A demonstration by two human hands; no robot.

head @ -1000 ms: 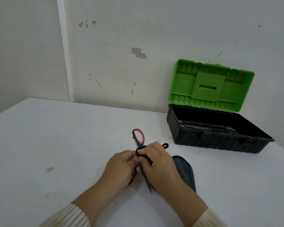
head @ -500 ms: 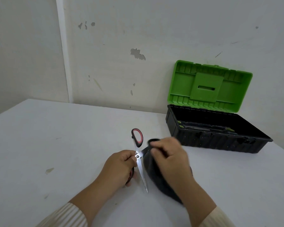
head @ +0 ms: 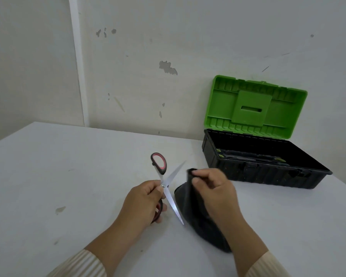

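Black-and-red scissors (head: 169, 184) are spread wide open above the white table (head: 48, 176). One handle loop points away from me and one blade points back toward me. My left hand (head: 143, 202) grips the scissors at the pivot and the near handle. A dark grey cloth pouch (head: 190, 204) stands just right of the blades. My right hand (head: 212, 190) pinches the pouch's top edge and lifts it, hiding most of its right side.
An open toolbox with a black base (head: 268, 174) and a raised green lid (head: 254, 106) stands at the back right against the wall. Tools lie inside the toolbox. The wall closes off the table's far edge.
The pouch has come off the scissors and moved right with my right hand. The scissor blades have spread apart. My left hand has kept its grip.
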